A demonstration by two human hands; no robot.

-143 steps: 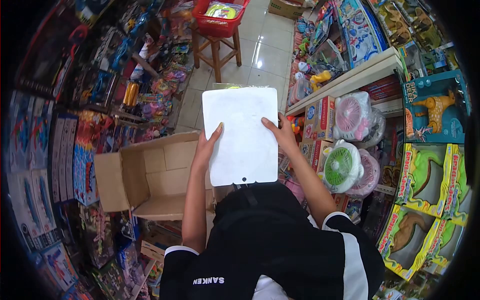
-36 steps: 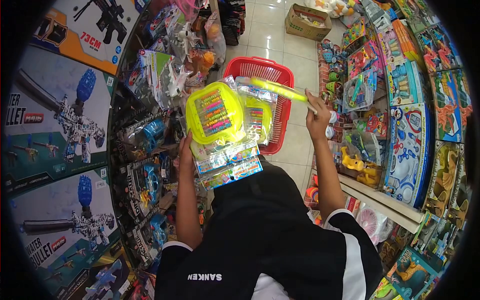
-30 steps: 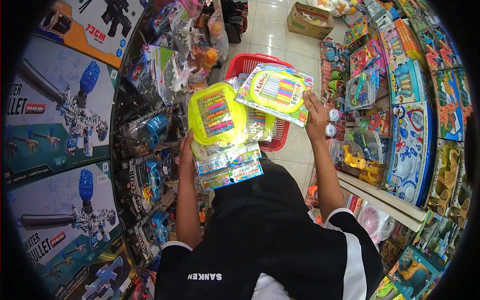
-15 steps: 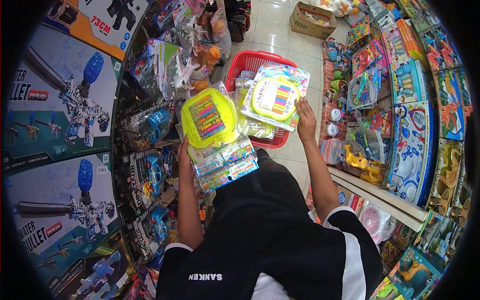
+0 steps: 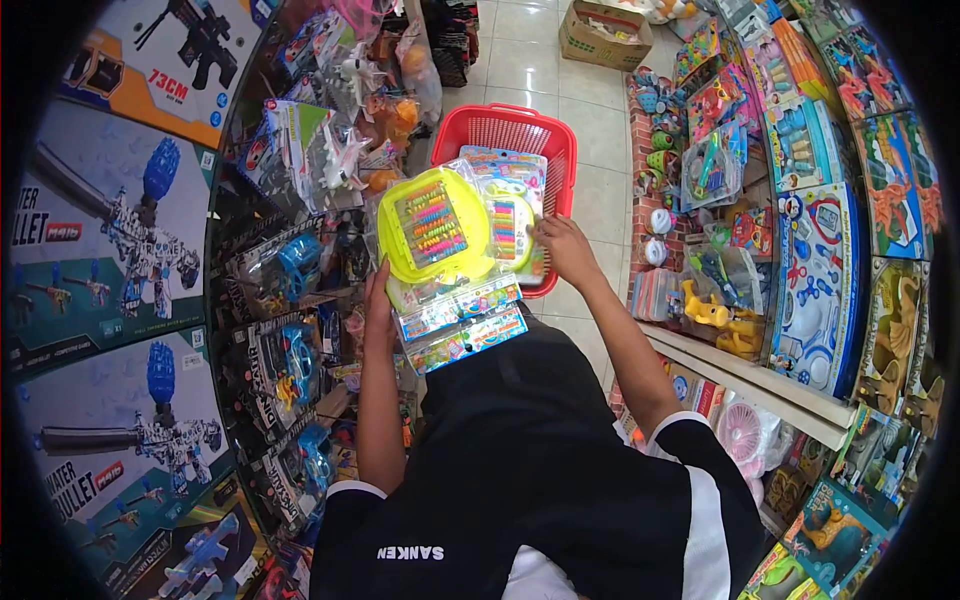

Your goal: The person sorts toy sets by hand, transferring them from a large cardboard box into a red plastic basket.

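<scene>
On the left, my left hand (image 5: 378, 300) is closed on the edge of a stack of bagged toy abacuses. The top yellow-green abacus (image 5: 437, 228) has rows of coloured beads, and printed header cards (image 5: 465, 325) hang at its lower end. My right hand (image 5: 566, 248) has its fingers bent at the right edge of a carded toy abacus (image 5: 512, 230), which lies over the basket, partly covered by the left stack. Beneath these is a red plastic basket (image 5: 562, 150) on the floor. Another printed package (image 5: 515, 163) shows inside it.
Boxed toy guns (image 5: 125, 215) line the left shelf, with bagged toys (image 5: 345, 155) hanging beside them. Packaged toys and a boxed doctor set (image 5: 812, 290) fill the right shelf, above a pale ledge (image 5: 760, 385). A cardboard box (image 5: 605, 40) stands on the tiled floor ahead.
My right hand has moved left and slightly down with the carded abacus, now partly behind the left stack. The left stack has shifted right and slightly up.
</scene>
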